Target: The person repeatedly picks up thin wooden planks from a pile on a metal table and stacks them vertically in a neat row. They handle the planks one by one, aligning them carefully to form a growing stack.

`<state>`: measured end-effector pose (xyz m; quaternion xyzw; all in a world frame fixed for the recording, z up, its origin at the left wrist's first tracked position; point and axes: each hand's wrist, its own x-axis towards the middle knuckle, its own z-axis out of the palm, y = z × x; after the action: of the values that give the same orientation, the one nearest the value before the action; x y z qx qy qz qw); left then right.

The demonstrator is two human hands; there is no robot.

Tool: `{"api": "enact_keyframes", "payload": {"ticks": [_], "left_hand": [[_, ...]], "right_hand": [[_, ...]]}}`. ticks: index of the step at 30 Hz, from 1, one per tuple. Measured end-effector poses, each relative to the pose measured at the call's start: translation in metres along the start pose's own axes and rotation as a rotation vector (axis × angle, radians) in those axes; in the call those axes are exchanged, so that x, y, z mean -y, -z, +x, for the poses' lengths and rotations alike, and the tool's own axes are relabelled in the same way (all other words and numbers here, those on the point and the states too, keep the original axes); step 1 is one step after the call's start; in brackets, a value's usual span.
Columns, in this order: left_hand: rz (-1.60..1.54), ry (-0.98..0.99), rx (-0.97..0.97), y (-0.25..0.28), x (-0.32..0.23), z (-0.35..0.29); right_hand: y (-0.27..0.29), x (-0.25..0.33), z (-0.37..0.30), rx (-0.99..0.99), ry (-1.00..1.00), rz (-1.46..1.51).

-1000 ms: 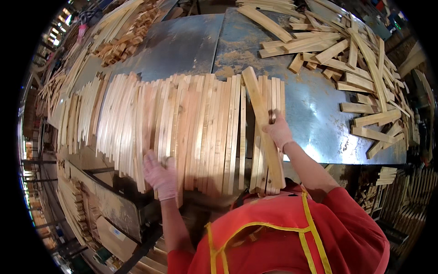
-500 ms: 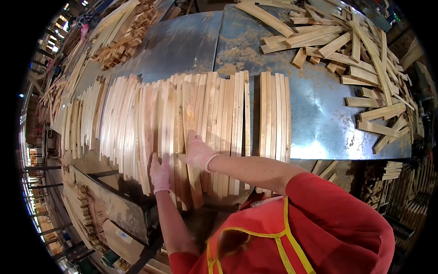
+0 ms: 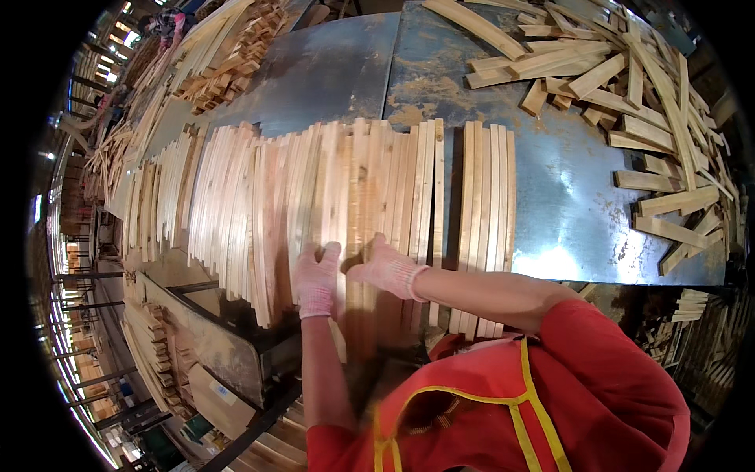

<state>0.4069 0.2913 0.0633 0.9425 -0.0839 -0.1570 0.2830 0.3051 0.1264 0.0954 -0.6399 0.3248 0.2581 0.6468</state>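
Note:
Many long pale wooden strips [image 3: 236,204] lie side by side in a wide row, pointing away from me. Both my hands wear pale pink knitted gloves and rest on this row, near its close end. My left hand [image 3: 317,279] lies on the strips with fingers and thumb apart. Just right of it, my right hand [image 3: 389,269] reaches in from the right, its thumb and fingers spread over the strips. Between the hands, a few strips [image 3: 362,315] look smeared by motion at their near ends. The undersides of my fingers are hidden.
A metal-topped table [image 3: 330,71] carries the row. A loose heap of short boards [image 3: 598,94] covers its far right. Stacked wood pieces [image 3: 236,71] stand at the far left, and more strips [image 3: 161,204] lie left of the row. A person [image 3: 169,27] is at the far left.
Both hands have moved right in the view, the left one more, so they are closer together. Strips between them have shifted; the tilted strip near my hands now lies mostly covered.

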Motion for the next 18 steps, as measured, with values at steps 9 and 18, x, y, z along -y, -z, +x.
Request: {"api": "enact_keyframes", "payload": {"ticks": [9, 18], "left_hand": [[0.471, -0.220, -0.307, -0.069, -0.049, -0.032], [0.549, -0.438, 0.140, -0.183, -0.152, -0.120]], "right_hand": [[0.117, -0.050, -0.013, -0.027, 0.304, -0.259], [0.345, -0.035, 0.078, -0.695, 0.480, -0.783]]}}
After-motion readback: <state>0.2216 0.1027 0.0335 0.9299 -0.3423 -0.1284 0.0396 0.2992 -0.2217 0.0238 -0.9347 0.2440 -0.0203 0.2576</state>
